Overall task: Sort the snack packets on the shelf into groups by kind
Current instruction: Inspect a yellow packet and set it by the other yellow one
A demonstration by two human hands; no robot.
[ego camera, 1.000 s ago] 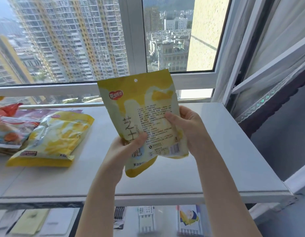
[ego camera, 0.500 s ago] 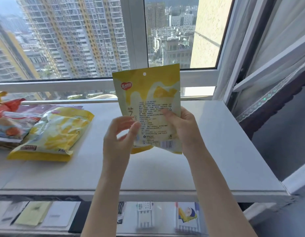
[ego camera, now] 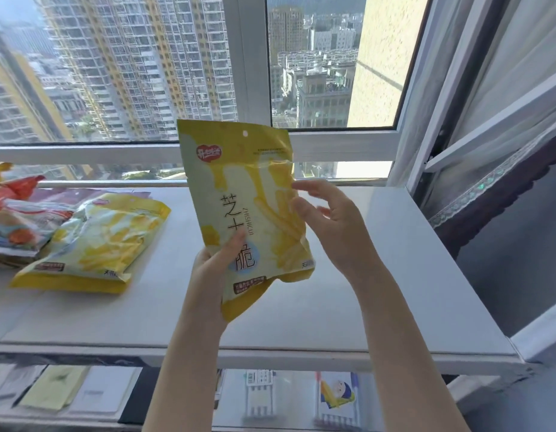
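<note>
- Packet (ego camera: 251,213): a flat, glossy plastic pouch, yellow and cream, held upright above the shelf (ego camera: 379,291) with its front toward the camera. A round hang hole sits in the top seal. A red heart-shaped logo is printed at upper left; its lettering is too small to read. Large dark Chinese characters run down the middle, with "ZHISHICUI" in small vertical type beside them. Pale stick-shaped snacks are pictured on the right half.
- Left hand (ego camera: 212,275): grips the packet's lower left part, thumb across the front, fingers hidden behind.
- Right hand (ego camera: 329,226): fingers relaxed and spread, fingertips at the packet's right edge; whether they touch it cannot be told.
- Second packet (ego camera: 95,241): same yellow-and-cream design, puffed and crinkled, lying flat on the shelf's left part.
- Other packets (ego camera: 18,219): a pile of red, white and blue glossy wrappers at the far left, just beside the second packet; print illegible.
- Shelf: a smooth, matte white slab before the window (ego camera: 145,73).
- Lower shelf (ego camera: 183,397): flat cards and small boxes, blurred.
</note>
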